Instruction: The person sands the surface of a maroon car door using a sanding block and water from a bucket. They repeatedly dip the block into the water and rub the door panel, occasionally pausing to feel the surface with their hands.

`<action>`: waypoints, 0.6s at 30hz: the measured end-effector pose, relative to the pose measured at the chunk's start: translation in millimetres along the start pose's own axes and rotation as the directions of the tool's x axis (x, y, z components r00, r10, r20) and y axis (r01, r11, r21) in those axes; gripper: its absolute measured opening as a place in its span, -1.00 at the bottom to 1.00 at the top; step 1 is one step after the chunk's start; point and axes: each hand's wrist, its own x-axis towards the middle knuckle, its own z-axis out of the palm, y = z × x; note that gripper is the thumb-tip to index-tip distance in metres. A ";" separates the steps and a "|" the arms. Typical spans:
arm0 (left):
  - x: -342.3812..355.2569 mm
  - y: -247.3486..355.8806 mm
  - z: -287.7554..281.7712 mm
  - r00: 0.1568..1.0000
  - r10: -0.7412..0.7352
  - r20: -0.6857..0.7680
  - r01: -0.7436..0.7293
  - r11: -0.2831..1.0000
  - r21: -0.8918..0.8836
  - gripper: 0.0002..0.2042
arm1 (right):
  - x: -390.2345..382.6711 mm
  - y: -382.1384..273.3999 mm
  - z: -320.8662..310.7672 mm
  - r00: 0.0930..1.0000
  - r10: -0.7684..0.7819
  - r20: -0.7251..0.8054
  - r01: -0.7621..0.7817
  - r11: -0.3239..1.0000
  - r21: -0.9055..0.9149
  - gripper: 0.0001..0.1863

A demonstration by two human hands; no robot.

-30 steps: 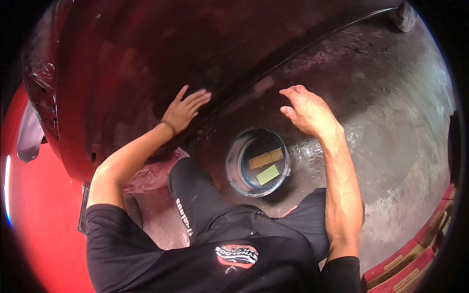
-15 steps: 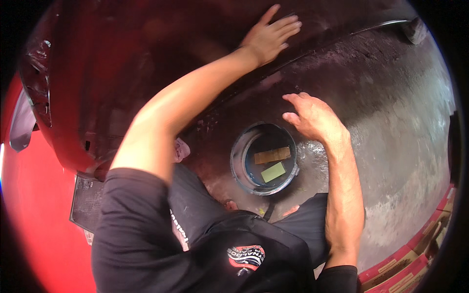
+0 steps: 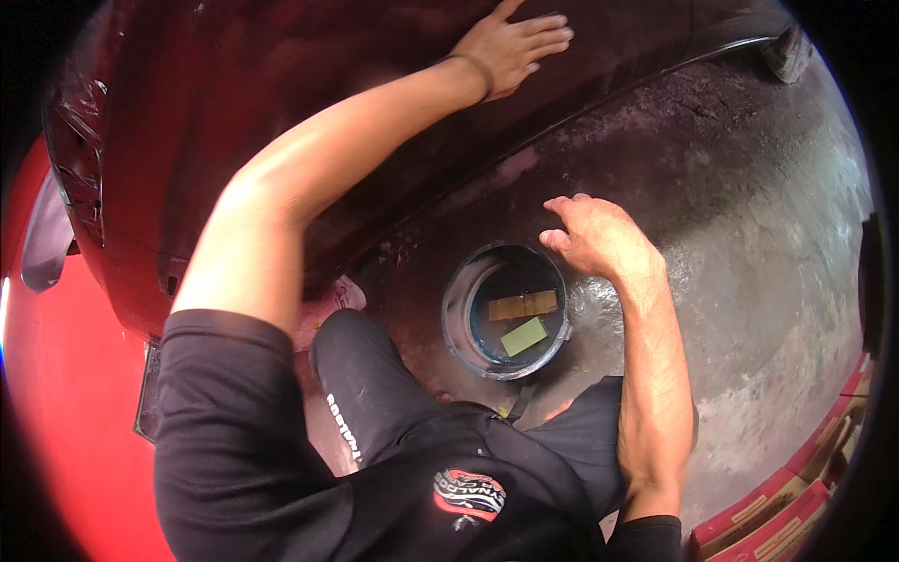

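Note:
My left hand (image 3: 510,51) lies flat with fingers spread on the glossy dark red car body panel (image 3: 346,66), and nothing shows in its grasp. A dark band circles that wrist. My right hand (image 3: 599,234) hangs in the air above the floor, up and to the right of a round bucket (image 3: 455,323). Its fingers are loosely bent and apart, holding nothing that I can see. Inside the bucket, in what looks like dark liquid, are a brown rectangular block (image 3: 523,305) and a pale green one (image 3: 524,337).
The panel's lower edge runs diagonally above the wet grey concrete floor (image 3: 740,281). Red and brown cardboard boxes (image 3: 768,515) line the lower right. A bright red surface (image 3: 75,403) fills the left side. My bent legs flank the bucket.
My left hand has slid slightly up and left along the panel. The right hand sits a little lower, still beside the bucket. My left knee shows more fully.

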 end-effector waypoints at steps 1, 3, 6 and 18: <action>15.4 0.4 0.2 1.000 -0.012 0.011 0.012 1.000 -0.005 -0.44 | 0.4 -4.7 3.1 1.000 -0.006 0.000 0.006 1.000 -0.007 -0.48; 5.4 -0.1 -8.0 0.998 -0.059 0.010 0.060 0.998 -0.030 -0.43 | 1.9 -11.3 8.3 0.999 -0.050 0.008 0.050 0.999 0.015 -0.47; -75.3 -6.6 -29.4 0.993 -0.115 0.015 0.116 0.986 -0.120 -0.41 | 3.2 -11.0 10.0 0.994 -0.104 0.039 0.100 0.991 0.084 -0.46; 18.4 -51.9 -30.8 0.996 -0.070 -0.060 0.069 0.997 -0.024 -0.44 | 7.1 -9.3 8.5 1.000 -0.028 0.005 0.028 1.000 0.009 -0.46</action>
